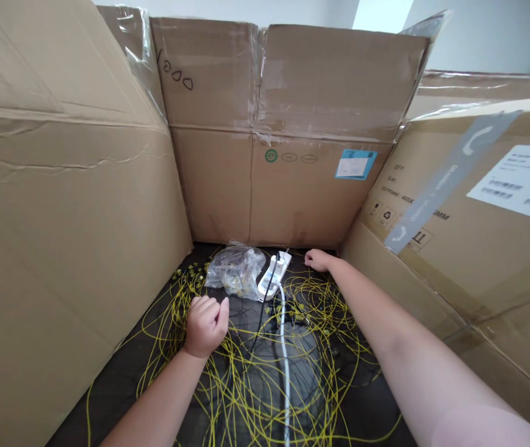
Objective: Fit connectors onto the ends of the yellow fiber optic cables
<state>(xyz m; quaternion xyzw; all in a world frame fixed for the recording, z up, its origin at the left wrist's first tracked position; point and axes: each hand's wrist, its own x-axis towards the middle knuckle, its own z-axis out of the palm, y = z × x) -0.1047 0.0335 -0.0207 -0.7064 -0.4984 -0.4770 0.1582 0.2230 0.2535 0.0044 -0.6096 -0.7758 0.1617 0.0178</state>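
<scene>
Brown cardboard rises on your left as one tall creased panel [69,217], beside the dark surface [116,391] you are working over. Yellow cables [232,366], the things in hand, spread across that surface between the cardboard sides, in loops too many and too crossed to count. Small yellow pieces [191,270] lie scattered at their far left end; you have several, but they are too small to number.

Your left hand [206,326] sits over the left part of the tangle, fingers curled in and thumb raised; whether it pinches a cable, I cannot tell. Judging by how they lie, your handling of the cables looks far from finished: most are loose and overlapping, and I see none tied or coiled apart.

Beyond that hand you have one clear plastic bag [237,270], crumpled, its contents unclear, then one white power strip [284,261] just beside it. One black cord [261,323] and one thick white cable [284,335] run from the strip toward you.

Your right hand [317,261] reaches to the far right edge of the cables, fingers bent together, its grip hidden. One printed cardboard box [493,248] stands along your right.
</scene>
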